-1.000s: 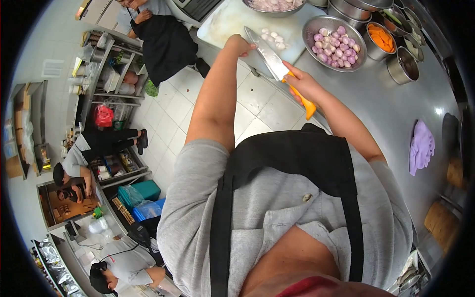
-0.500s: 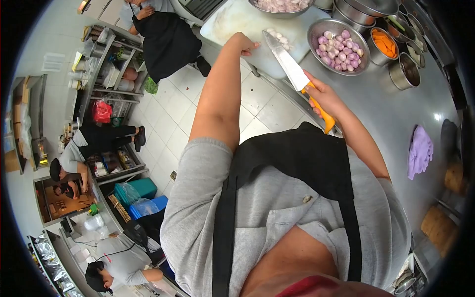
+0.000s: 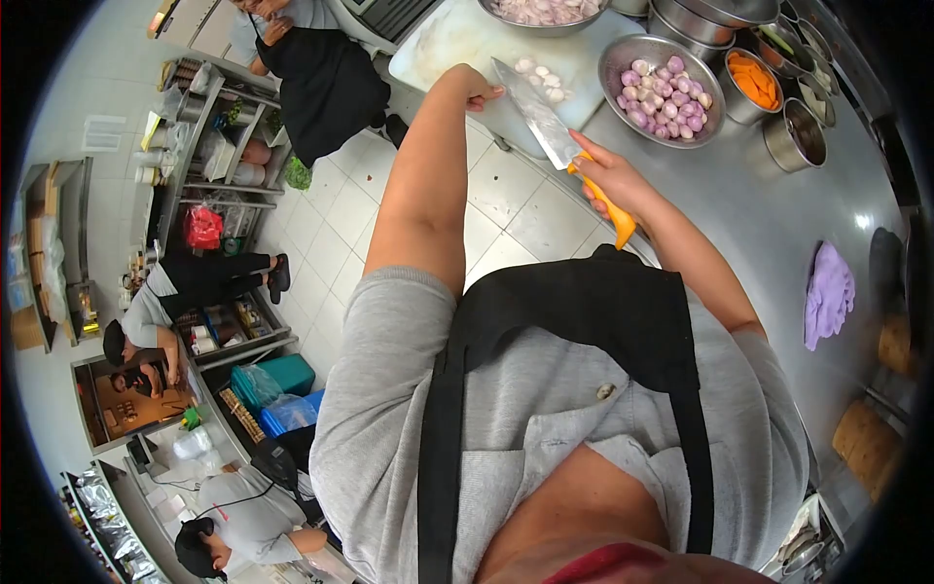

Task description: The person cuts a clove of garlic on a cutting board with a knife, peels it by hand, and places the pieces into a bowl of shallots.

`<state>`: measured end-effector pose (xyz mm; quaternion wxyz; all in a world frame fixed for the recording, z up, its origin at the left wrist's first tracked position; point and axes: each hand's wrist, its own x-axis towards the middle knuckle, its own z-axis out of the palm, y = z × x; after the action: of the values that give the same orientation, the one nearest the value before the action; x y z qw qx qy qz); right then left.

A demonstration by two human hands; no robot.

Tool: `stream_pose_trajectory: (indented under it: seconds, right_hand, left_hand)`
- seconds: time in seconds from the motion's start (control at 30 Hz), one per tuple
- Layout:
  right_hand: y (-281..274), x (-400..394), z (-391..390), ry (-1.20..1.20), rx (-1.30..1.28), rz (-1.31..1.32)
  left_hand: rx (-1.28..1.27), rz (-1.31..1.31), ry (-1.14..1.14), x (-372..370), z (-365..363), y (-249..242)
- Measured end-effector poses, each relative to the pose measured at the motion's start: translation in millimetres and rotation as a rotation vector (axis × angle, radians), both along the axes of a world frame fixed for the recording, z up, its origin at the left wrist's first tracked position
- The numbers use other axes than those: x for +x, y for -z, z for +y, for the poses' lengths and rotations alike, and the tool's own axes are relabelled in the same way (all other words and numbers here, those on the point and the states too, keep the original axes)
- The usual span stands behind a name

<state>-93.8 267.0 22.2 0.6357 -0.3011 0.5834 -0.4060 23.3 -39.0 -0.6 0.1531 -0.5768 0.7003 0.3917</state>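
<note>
The left hand [image 3: 474,90] is curled shut at the near edge of the white cutting board [image 3: 457,39], just beside the knife [image 3: 545,122] blade; whether it holds anything, I cannot tell. The right hand [image 3: 605,175] grips the orange handle (peeled shallots [image 3: 541,76] lie past the tip). A slip could nick those left knuckles.

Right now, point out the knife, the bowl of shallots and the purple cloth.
knife [image 3: 533,109], head view, middle of the blade.
bowl of shallots [image 3: 611,66], head view, left rim.
purple cloth [image 3: 829,292], head view, centre of the fabric.
</note>
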Motion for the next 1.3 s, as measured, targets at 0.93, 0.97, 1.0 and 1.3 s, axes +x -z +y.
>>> stream_pose_trajectory:
  seconds: [0.93,0.97,1.0,1.3]
  right_hand:
    - [-17.8,-13.2,24.2,-0.012,0.029,0.087]
    - [-16.8,-12.5,23.7,-0.012,0.029,0.086]
    - [-15.1,-11.0,22.4,-0.01,0.022,0.103]
    - [0.0,5.6,-2.8,0.052,-0.032,-0.068]
  left_hand:
    - [-0.072,0.187,-0.101,14.5,7.2,1.0]
    - [-0.061,0.203,-0.085,14.1,8.2,-2.1]
    - [-0.06,0.202,-0.083,14.9,5.1,1.3]
    - [0.085,0.316,-0.128,15.3,3.3,-0.9]
